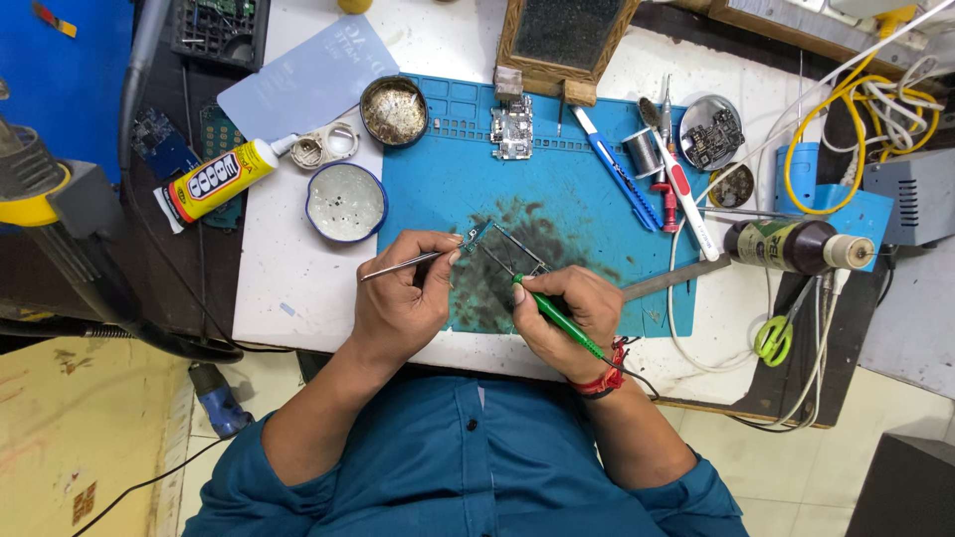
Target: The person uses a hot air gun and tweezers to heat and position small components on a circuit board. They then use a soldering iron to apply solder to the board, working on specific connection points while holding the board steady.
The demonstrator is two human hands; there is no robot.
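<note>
In the head view, a round tin with brownish residue and a blue-rimmed tin with small screws are seen. Tweezers are pinched by the left hand, a green soldering iron by the right hand, at a thin frame on the stained blue mat.

Single head view, straight down, close over the blue mat.

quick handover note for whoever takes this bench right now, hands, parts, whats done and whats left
Left hand: grips metal tweezers, tips at the small frame part.
Right hand: holds the green-handled soldering iron, tip at the same part.
The part lies on the stained blue mat; a circuit board waits at the mat's top edge.
Done: cannot tell from this view. Left: work at the part is under way.
</note>
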